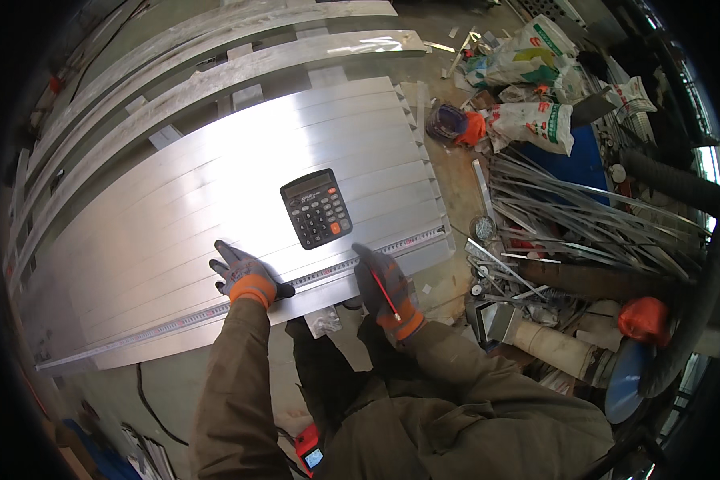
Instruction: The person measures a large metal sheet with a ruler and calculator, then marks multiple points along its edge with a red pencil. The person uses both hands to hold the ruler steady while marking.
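A long tape measure blade [328,270] lies stretched along the near side of a row of shiny metal panels [360,160]. My left hand [246,276], in a grey glove with an orange cuff, rests on the panels beside the blade, fingers spread and thumb near the blade. My right hand [380,290], gloved the same way, holds a thin red pencil [385,291]. Its fingertips are at the blade, towards the blade's right end. A black desk calculator [315,208] lies on the panels beyond the blade, between my hands.
Long metal bars [296,48] lie beyond the panels. At right are a heap of metal strips [584,208], white printed sacks [532,124], and a dark round container [446,124]. A red device with a small screen [309,450] sits near my body; a dark cable [148,404] hangs left.
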The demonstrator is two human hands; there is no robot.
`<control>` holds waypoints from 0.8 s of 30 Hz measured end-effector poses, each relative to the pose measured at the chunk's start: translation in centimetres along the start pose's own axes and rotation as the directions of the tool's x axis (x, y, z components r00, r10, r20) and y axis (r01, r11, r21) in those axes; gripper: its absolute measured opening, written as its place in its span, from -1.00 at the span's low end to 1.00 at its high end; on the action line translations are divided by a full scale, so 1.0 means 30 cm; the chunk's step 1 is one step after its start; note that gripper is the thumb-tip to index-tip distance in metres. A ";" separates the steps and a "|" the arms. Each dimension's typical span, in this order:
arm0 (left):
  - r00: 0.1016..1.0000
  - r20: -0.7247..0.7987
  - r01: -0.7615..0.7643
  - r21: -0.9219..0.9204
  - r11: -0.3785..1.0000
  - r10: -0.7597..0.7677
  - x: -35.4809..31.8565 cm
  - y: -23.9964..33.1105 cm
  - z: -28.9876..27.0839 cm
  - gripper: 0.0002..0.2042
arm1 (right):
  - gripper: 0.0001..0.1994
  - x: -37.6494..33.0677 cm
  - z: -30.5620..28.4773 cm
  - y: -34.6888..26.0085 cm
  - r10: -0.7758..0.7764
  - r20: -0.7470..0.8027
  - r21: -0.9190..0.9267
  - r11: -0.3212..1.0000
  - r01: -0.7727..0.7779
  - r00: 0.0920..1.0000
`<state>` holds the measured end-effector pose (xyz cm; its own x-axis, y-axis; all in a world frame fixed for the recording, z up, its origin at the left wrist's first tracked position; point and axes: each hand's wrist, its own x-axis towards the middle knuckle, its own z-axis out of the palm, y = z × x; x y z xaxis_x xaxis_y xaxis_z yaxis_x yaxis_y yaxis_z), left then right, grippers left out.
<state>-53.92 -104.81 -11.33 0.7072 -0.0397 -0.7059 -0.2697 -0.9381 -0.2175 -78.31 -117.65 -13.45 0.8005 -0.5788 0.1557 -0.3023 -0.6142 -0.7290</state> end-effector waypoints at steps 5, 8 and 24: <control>0.998 -0.026 -0.051 0.012 0.999 0.051 0.006 -0.030 0.021 0.73 | -0.64 -0.123 0.004 -0.047 -0.042 0.071 0.073 0.997 0.036 0.997; 0.983 -0.117 -0.140 0.003 0.990 0.139 0.017 -0.088 0.060 0.71 | -0.71 -0.159 0.003 -0.056 -0.021 0.101 0.093 0.996 0.012 0.995; 0.919 -0.264 -0.325 -0.092 0.941 0.291 0.361 -0.816 0.127 0.78 | -0.80 -0.150 0.130 -0.070 0.290 0.080 0.136 0.944 -0.299 0.954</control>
<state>-42.13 -80.98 -16.22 0.7444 -0.4005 -0.5342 -0.4230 -0.9020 0.0868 -79.25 -111.66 -15.21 0.7168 -0.6875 -0.1165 -0.4543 -0.3337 -0.8260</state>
